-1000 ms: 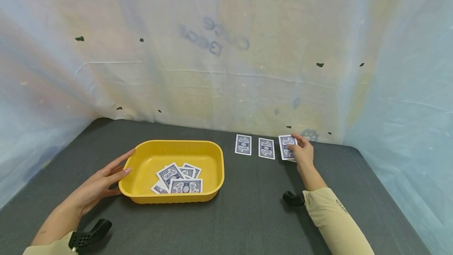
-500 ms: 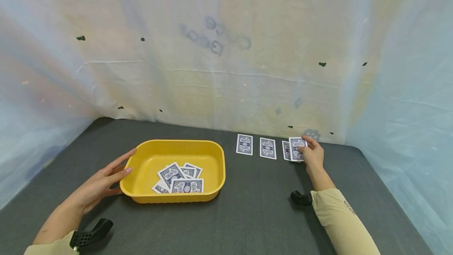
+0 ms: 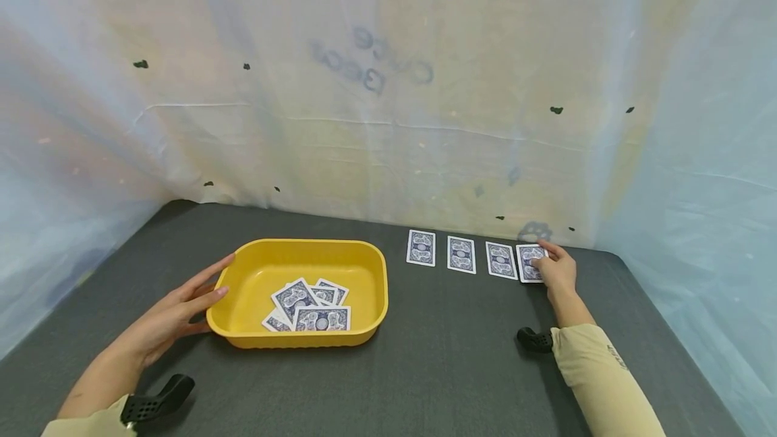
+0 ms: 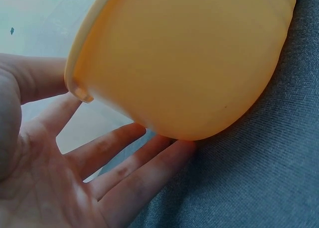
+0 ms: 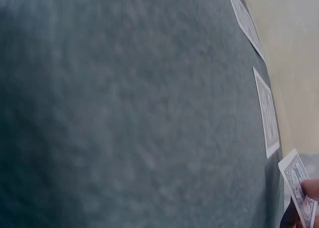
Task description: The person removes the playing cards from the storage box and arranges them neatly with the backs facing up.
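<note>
Four playing cards make a row to the right of the yellow tray (image 3: pixel 303 342), level with its far half, patterned backs up. Three lie free on the dark table (image 3: pixel 437 356): the first card (image 3: pixel 421 248) closest to the tray, then the second card (image 3: pixel 461 255), then the third card (image 3: pixel 501 261). Farthest out from the tray, the fourth card (image 3: pixel 526 272) is pinched between thumb and fingers of the right hand (image 3: pixel 557 272). I cannot tell whether it lies flat, or whether it touches the third card just beside it.

From my remote seat, I take the step in hand to be setting that card down at the row's outer end. The next move, I judge, calls for squaring it up, then loosening the pinch without dragging it.

Inside my one tray I count at least five overlapping cards (image 3: pixel 323 319), toward its near side; more could be hidden. At the tray's left end, the left hand (image 3: pixel 160 319) holds the wall, thumb over the rim, fingers spread against the outside.
</note>
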`<action>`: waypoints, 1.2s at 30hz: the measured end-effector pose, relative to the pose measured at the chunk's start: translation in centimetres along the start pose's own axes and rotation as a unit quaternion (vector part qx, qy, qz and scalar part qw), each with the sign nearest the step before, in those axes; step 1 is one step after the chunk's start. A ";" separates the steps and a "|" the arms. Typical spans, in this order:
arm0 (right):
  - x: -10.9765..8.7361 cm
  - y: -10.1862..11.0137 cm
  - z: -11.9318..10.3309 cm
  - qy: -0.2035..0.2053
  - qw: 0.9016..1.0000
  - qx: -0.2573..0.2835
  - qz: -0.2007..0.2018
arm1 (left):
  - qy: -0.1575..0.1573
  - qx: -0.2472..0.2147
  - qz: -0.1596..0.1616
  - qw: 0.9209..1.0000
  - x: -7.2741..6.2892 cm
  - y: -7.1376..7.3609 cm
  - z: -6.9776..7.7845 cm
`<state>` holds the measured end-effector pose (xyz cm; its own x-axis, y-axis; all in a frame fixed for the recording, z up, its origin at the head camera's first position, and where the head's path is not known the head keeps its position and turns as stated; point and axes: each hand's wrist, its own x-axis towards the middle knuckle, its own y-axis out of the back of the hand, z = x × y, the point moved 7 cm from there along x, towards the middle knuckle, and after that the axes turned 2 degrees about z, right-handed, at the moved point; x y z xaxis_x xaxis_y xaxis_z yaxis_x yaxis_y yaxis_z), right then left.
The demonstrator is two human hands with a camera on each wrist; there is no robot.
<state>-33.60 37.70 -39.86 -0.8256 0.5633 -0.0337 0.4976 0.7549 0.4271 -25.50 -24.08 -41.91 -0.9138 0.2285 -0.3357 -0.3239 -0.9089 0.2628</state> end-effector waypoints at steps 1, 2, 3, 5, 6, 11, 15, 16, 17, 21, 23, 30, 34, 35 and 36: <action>0.1 0.1 0.0 0.003 1.000 -0.003 0.000 | 0.002 -0.001 0.001 1.000 0.0 0.0 0.0; 0.1 0.2 0.1 0.005 1.000 -0.007 0.000 | 0.004 -0.002 0.001 1.000 0.0 0.0 0.0; 0.2 0.3 0.1 0.007 1.000 -0.009 0.001 | 0.005 -0.004 0.001 1.000 0.0 0.0 0.0; 0.4 0.5 0.2 0.007 1.000 -0.014 0.003 | 0.006 -0.004 0.002 1.000 0.0 0.0 0.0; 0.4 0.5 0.3 0.008 1.000 -0.017 0.004 | 0.005 -0.003 0.001 1.000 0.0 0.0 0.0; 0.8 0.8 0.4 0.006 1.000 -0.030 0.008 | -0.003 0.000 -0.002 1.000 -0.1 0.0 0.0; 1.0 0.8 0.5 0.006 0.999 -0.046 0.008 | 0.001 -0.001 -0.002 1.000 -0.1 0.0 0.0; 1.0 0.8 0.5 0.006 0.999 -0.049 0.007 | 0.002 -0.002 -0.002 1.000 -0.1 0.0 0.0; 1.1 0.8 0.5 0.008 0.998 -0.056 0.007 | 0.004 -0.002 -0.002 1.000 -0.1 0.0 -0.1; 1.3 0.9 0.5 0.024 0.994 -0.106 0.011 | 0.007 -0.002 0.000 1.000 0.0 0.0 0.0; 1.4 1.0 0.4 0.032 0.990 -0.136 0.014 | 0.007 0.002 0.001 1.000 0.0 0.0 0.0; 1.5 1.1 0.4 0.041 0.981 -0.190 0.008 | 0.004 -0.001 0.002 1.000 -0.1 0.1 0.1; 1.5 1.3 0.6 0.039 0.978 -0.206 0.005 | 0.000 0.000 0.002 1.000 -0.1 0.1 0.2; 1.5 1.3 0.6 0.039 0.977 -0.211 0.004 | -0.001 0.000 0.002 1.000 -0.1 0.1 0.2; 1.5 1.3 0.6 0.039 0.976 -0.216 0.003 | 0.000 0.000 0.002 1.000 -0.1 0.1 0.2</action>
<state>-34.05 39.74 -39.90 -0.8488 0.5279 0.0311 0.3580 0.5304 0.7684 -25.53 -24.14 -41.73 -0.9151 0.2250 -0.3345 -0.3204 -0.9096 0.2645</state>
